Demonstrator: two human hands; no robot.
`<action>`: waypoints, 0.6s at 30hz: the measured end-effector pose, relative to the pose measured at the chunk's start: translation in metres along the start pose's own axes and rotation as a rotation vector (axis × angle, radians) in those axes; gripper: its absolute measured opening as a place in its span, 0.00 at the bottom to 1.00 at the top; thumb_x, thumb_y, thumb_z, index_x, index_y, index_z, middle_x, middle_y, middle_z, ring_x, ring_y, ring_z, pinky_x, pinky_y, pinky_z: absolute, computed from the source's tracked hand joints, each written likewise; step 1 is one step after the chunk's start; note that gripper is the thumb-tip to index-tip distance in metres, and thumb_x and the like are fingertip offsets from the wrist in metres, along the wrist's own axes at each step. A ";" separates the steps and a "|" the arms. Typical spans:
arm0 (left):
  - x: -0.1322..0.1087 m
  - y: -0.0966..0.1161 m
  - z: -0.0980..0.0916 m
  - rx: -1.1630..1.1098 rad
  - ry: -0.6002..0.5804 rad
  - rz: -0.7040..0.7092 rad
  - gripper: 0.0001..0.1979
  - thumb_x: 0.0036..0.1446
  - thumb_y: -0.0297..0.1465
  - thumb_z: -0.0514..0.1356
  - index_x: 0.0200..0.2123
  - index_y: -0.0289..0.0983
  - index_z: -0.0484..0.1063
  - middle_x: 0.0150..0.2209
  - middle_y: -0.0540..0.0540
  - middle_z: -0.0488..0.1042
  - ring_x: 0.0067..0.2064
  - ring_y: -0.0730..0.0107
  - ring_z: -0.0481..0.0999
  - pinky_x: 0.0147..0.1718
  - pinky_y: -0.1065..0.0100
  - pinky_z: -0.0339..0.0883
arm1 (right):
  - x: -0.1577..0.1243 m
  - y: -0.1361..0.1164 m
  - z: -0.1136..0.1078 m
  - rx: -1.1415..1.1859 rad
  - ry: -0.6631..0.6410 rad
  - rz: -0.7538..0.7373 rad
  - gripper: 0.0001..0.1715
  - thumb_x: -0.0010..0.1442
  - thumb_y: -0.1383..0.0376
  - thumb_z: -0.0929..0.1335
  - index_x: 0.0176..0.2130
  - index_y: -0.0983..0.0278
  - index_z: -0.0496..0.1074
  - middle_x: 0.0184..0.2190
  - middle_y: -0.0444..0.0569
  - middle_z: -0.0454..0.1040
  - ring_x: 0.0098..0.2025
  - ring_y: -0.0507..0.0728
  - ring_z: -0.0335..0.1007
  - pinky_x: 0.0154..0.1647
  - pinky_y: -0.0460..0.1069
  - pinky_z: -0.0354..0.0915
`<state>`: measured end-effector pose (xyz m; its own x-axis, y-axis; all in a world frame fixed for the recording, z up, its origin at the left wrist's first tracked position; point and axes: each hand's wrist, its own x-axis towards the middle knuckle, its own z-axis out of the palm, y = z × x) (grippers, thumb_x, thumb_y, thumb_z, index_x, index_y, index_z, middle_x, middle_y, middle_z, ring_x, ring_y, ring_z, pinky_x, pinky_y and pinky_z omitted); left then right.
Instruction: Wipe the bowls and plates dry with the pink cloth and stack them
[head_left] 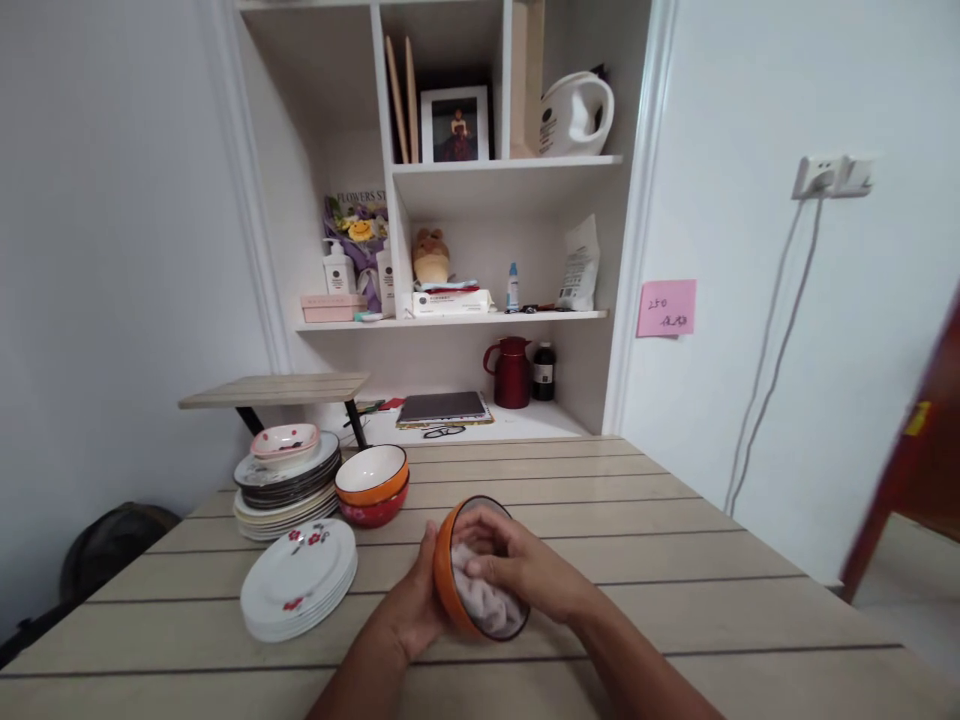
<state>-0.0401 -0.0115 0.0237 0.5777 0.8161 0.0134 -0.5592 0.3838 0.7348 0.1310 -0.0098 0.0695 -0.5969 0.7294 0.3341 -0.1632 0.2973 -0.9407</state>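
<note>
An orange bowl (448, 572) with a dark rim is tilted on its side above the table, its opening turned to the right. My left hand (415, 605) grips it from the left, thumb up along the outer wall and the other fingers hidden beneath. Inside the bowl, my right hand (517, 560) is closed on a pale, crumpled cloth (491, 605) that lies against the inner wall. To the left stand an orange bowl with a white inside (373, 470) nested in a red bowl (379, 512), and a stack of white flowered plates (300, 575).
Behind the white plates rises a taller stack of plates (289, 490) with small pink-dotted bowls (285, 442) on top. A small raised shelf (277, 388) stands at the back left. Against the wall, a shelving unit holds a red jug (512, 375) and a laptop (442, 405).
</note>
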 end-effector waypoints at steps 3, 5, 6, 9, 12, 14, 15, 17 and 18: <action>0.003 -0.001 -0.003 -0.047 0.041 -0.007 0.37 0.58 0.58 0.53 0.54 0.33 0.73 0.52 0.36 0.78 0.61 0.52 0.70 0.63 0.54 0.56 | 0.005 0.003 0.003 -0.154 0.241 -0.095 0.13 0.56 0.62 0.72 0.44 0.58 0.75 0.41 0.46 0.76 0.40 0.57 0.71 0.44 0.52 0.65; 0.004 -0.001 -0.004 -0.064 0.079 -0.017 0.37 0.58 0.58 0.52 0.55 0.33 0.73 0.51 0.38 0.79 0.61 0.53 0.69 0.63 0.55 0.55 | 0.007 0.003 0.002 -0.279 0.377 -0.187 0.09 0.58 0.63 0.71 0.40 0.58 0.77 0.39 0.47 0.78 0.42 0.59 0.71 0.46 0.53 0.65; 0.004 0.000 -0.004 -0.070 0.092 -0.022 0.37 0.58 0.58 0.52 0.55 0.33 0.73 0.51 0.38 0.79 0.62 0.54 0.69 0.63 0.55 0.55 | 0.007 0.003 0.000 -0.315 0.451 -0.227 0.07 0.58 0.63 0.70 0.39 0.59 0.78 0.39 0.48 0.78 0.42 0.59 0.72 0.46 0.54 0.64; 0.002 0.001 -0.001 -0.084 0.090 -0.050 0.39 0.56 0.60 0.51 0.56 0.35 0.73 0.52 0.39 0.78 0.63 0.54 0.67 0.64 0.56 0.54 | 0.007 0.004 -0.014 -0.275 0.704 -0.254 0.09 0.59 0.59 0.70 0.39 0.59 0.77 0.37 0.48 0.78 0.38 0.58 0.71 0.42 0.53 0.65; 0.000 0.001 0.003 -0.087 0.046 -0.113 0.43 0.54 0.63 0.50 0.57 0.35 0.71 0.55 0.38 0.76 0.64 0.52 0.66 0.64 0.54 0.53 | 0.006 0.007 -0.030 -0.099 0.837 -0.194 0.18 0.57 0.52 0.71 0.45 0.58 0.75 0.41 0.48 0.76 0.39 0.58 0.71 0.40 0.52 0.66; 0.000 0.000 0.005 -0.082 0.016 -0.162 0.46 0.52 0.64 0.49 0.58 0.34 0.70 0.56 0.36 0.75 0.63 0.49 0.67 0.63 0.52 0.53 | 0.005 0.009 -0.036 0.003 0.798 -0.130 0.23 0.56 0.49 0.72 0.47 0.58 0.74 0.47 0.49 0.75 0.47 0.60 0.70 0.44 0.53 0.66; 0.000 -0.001 0.005 -0.081 0.005 -0.171 0.47 0.52 0.65 0.48 0.58 0.33 0.70 0.55 0.35 0.75 0.62 0.49 0.68 0.63 0.52 0.54 | 0.003 0.010 -0.037 0.039 0.738 -0.089 0.25 0.55 0.49 0.72 0.48 0.58 0.74 0.49 0.50 0.74 0.50 0.61 0.69 0.47 0.54 0.66; 0.001 -0.003 0.006 -0.087 -0.015 -0.168 0.47 0.52 0.65 0.48 0.59 0.31 0.69 0.54 0.34 0.76 0.61 0.49 0.69 0.63 0.53 0.54 | 0.001 0.011 -0.036 0.081 0.545 0.004 0.26 0.53 0.51 0.74 0.49 0.58 0.74 0.49 0.49 0.75 0.51 0.61 0.69 0.49 0.54 0.65; 0.002 -0.004 0.006 -0.090 -0.027 -0.168 0.48 0.53 0.64 0.48 0.59 0.30 0.69 0.54 0.33 0.76 0.60 0.49 0.70 0.62 0.53 0.55 | 0.000 0.012 -0.034 0.095 0.433 0.064 0.27 0.51 0.53 0.75 0.49 0.59 0.75 0.46 0.49 0.77 0.49 0.61 0.71 0.47 0.53 0.66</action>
<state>-0.0329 -0.0138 0.0247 0.6825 0.7259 -0.0854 -0.5039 0.5520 0.6644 0.1563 0.0145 0.0604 -0.2281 0.9412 0.2493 -0.2200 0.1996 -0.9549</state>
